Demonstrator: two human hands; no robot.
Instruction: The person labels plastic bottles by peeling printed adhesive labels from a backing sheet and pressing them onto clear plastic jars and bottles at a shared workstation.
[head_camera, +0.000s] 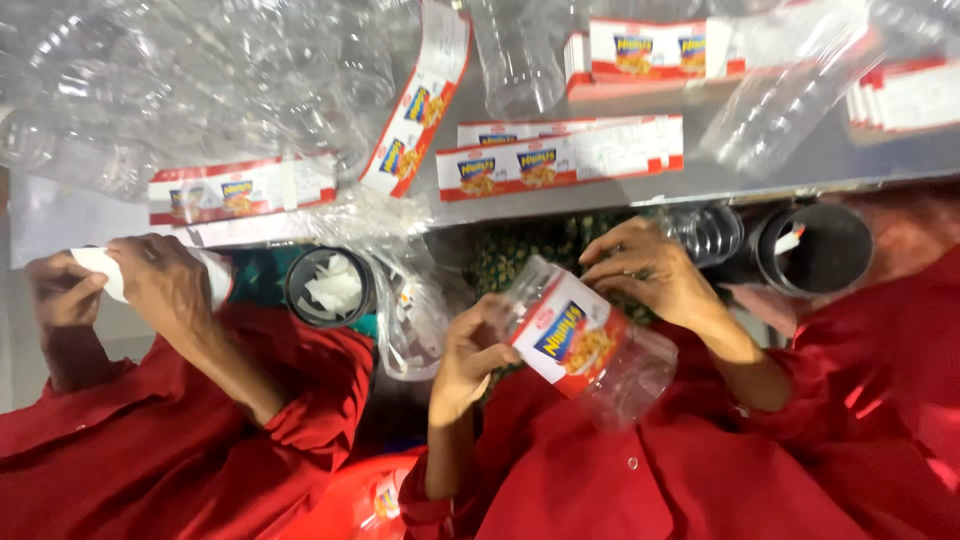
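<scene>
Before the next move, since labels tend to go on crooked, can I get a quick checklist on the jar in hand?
1. Clear plastic jar held by both hands: ok.
2. Left hand grips the jar's lower side: ok.
3. Right hand fingers on the jar's upper end: ok.
4. Red and white label lying on the jar wall: ok.
5. Label fully wrapped round: cannot tell.
6. Spare label strips on the table: ok.

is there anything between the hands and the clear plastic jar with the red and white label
Nothing visible: the left hand and right hand both touch the clear plastic jar with the red and white label directly.
</scene>
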